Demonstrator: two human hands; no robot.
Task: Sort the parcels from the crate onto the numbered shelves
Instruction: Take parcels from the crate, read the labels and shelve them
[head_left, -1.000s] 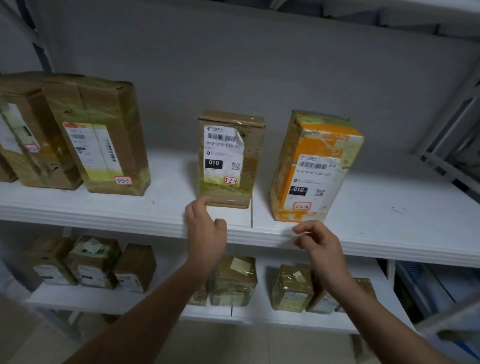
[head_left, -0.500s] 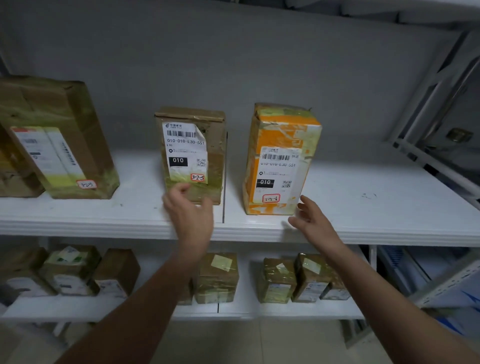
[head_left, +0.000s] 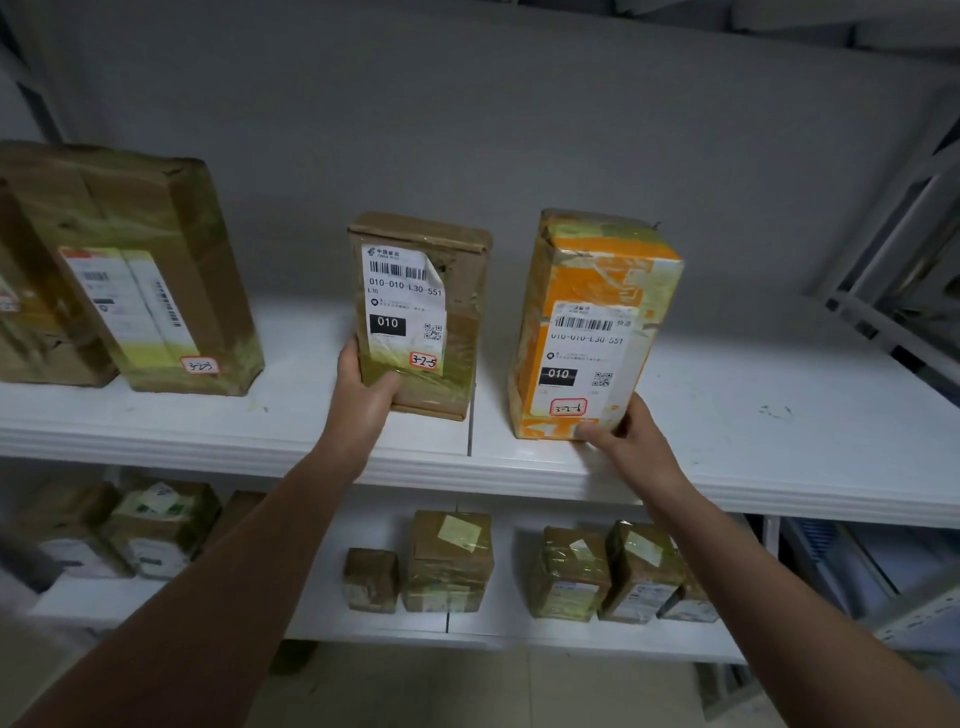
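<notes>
Two upright parcels stand side by side on the white upper shelf. The brown parcel carries a white label and a tag reading 3-2-5. My left hand grips its lower left corner, thumb across the front. The orange parcel, to its right, has a white label and a small red-edged tag. My right hand holds its lower right corner, thumb on the front bottom edge and fingers round the side.
A large brown parcel tagged 3-2-3 stands at the left with another behind it. The lower shelf holds several small taped boxes. A grey wall backs the shelves. Metal racking rises at the right.
Both hands have risen from the shelf's front edge. The left now grips the brown parcel and the right grips the orange parcel. The view has moved closer.
</notes>
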